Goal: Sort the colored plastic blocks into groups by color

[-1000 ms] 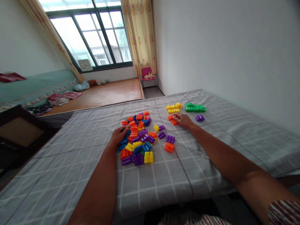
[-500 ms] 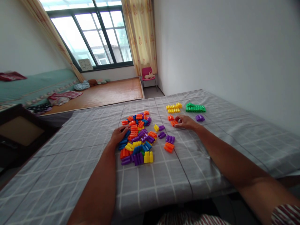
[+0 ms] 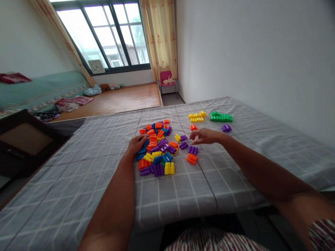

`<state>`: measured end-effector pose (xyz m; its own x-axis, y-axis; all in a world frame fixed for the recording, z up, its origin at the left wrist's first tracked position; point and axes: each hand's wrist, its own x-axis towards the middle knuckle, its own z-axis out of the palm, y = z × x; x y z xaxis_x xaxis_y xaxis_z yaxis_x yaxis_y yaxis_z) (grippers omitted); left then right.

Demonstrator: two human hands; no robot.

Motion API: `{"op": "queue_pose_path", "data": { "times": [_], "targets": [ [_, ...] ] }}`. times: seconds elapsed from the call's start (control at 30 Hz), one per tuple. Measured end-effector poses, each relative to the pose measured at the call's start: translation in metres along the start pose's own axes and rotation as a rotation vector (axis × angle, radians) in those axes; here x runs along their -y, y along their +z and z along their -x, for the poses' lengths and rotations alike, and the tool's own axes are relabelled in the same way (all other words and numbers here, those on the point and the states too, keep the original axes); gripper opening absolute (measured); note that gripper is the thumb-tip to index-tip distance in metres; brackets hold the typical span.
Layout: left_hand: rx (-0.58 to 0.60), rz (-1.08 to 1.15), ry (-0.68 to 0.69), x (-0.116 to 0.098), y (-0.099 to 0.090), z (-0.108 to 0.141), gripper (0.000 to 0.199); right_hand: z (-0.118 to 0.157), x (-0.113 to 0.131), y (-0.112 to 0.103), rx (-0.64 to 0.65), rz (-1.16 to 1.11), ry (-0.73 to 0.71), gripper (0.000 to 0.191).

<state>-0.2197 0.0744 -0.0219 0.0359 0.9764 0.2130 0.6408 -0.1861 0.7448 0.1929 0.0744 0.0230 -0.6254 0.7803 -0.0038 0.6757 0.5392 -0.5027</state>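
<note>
My left hand [image 3: 136,144] rests against the left side of a mixed pile of plastic toy blocks [image 3: 162,143], its fingers stretched out by the blue blocks [image 3: 141,153]. My right hand [image 3: 204,136] is over the cloth to the right of the pile, thumb and fingers apart with nothing in them. Close to its fingertips lie a purple block [image 3: 184,145] and another purple block [image 3: 193,150]. An orange block [image 3: 192,159] sits nearer to me. Behind the right hand, orange blocks [image 3: 193,127] are partly hidden by it.
Yellow blocks [image 3: 197,116], green blocks [image 3: 221,117] and a purple block group [image 3: 226,128] stand at the back right of the grey checked cloth [image 3: 178,198]. A white wall [image 3: 251,52] borders the right side. Beyond the table are a low bed [image 3: 125,97] and a pink chair [image 3: 165,75].
My right hand has let go of the orange block by the other orange blocks and come slightly toward me and the purple blocks. My left hand stays by the pile. The view tilts down slightly.
</note>
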Motion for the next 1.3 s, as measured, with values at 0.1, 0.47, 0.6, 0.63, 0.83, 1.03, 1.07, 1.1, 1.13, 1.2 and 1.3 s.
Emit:
{"op": "queue_pose_path", "data": {
  "times": [0.1,0.47,0.6,0.63,0.83,1.03,1.07,1.1,1.13,1.2,1.3],
  "targets": [
    [0.002,0.039,-0.018,0.000,0.001,-0.001,0.051,-0.001,0.014,0.007,0.043,0.006,0.025,0.048],
    [-0.022,0.045,-0.029,-0.008,0.001,0.003,0.044,-0.046,0.027,0.041,-0.238,0.011,0.073,0.046],
    [-0.019,0.070,-0.029,-0.008,0.000,0.002,0.042,-0.060,0.038,0.050,-0.149,-0.042,0.055,0.029],
    [-0.020,0.071,-0.025,-0.007,-0.001,0.002,0.041,-0.062,0.042,0.052,-0.134,-0.096,0.018,0.030],
    [-0.009,0.086,-0.023,-0.008,-0.002,0.003,0.040,-0.071,0.060,0.052,-0.197,-0.147,-0.182,0.029],
    [-0.021,0.117,-0.024,-0.003,0.000,0.001,0.045,-0.076,0.071,0.059,-0.177,-0.079,-0.298,0.024],
    [-0.020,0.114,-0.030,-0.002,0.000,0.000,0.047,-0.077,0.072,0.062,-0.192,-0.082,-0.299,0.022],
    [-0.015,0.107,-0.034,0.000,0.000,0.000,0.048,-0.078,0.074,0.066,-0.197,-0.093,-0.304,0.020],
    [-0.008,0.099,-0.035,0.001,0.001,0.000,0.050,-0.078,0.076,0.069,-0.195,-0.108,-0.313,0.019],
    [0.000,0.088,-0.031,0.003,0.000,0.000,0.052,-0.078,0.079,0.076,-0.188,-0.145,-0.326,0.018],
    [-0.002,0.072,-0.025,0.001,-0.001,0.000,0.052,-0.075,0.078,0.077,-0.208,-0.222,-0.298,0.021]
  ]
}}
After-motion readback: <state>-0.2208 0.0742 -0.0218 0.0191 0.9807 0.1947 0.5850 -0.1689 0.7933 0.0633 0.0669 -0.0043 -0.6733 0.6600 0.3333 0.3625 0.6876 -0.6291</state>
